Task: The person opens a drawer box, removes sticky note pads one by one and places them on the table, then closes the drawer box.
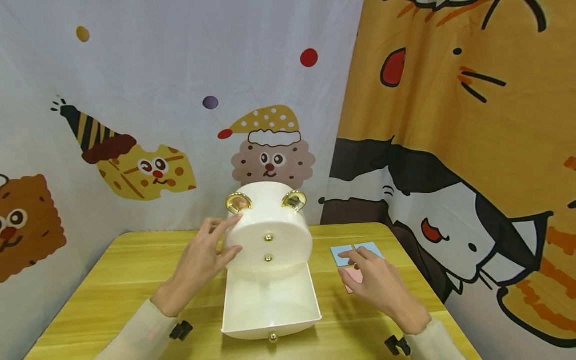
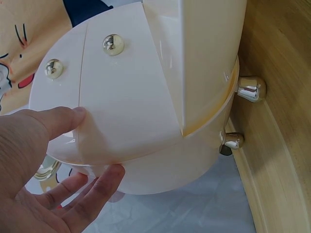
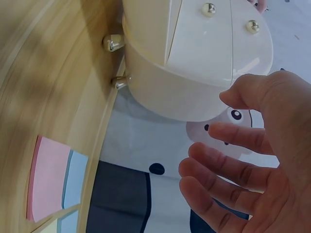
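A cream-white rounded storage box (image 1: 290, 245) with gold ring ears (image 1: 294, 200) and gold ball knobs stands on the table. Its lowest drawer (image 1: 272, 300) is pulled out toward me, and its visible inside is bare. My left hand (image 1: 198, 262) holds the box's left side, thumb (image 2: 65, 121) against the front face and fingers (image 2: 104, 189) along the curved side. My right hand (image 1: 382, 285) hovers to the right of the box, fingers loosely bent and holding nothing. From the head view it overlaps pink (image 3: 50, 179) and blue (image 3: 75, 179) square pads.
The wooden table (image 1: 148, 280) ends at a cartoon-printed curtain (image 1: 157, 60) behind the box. A pale yellow pad (image 3: 46, 225) lies beside the blue ones. Gold feet (image 2: 251, 89) support the box.
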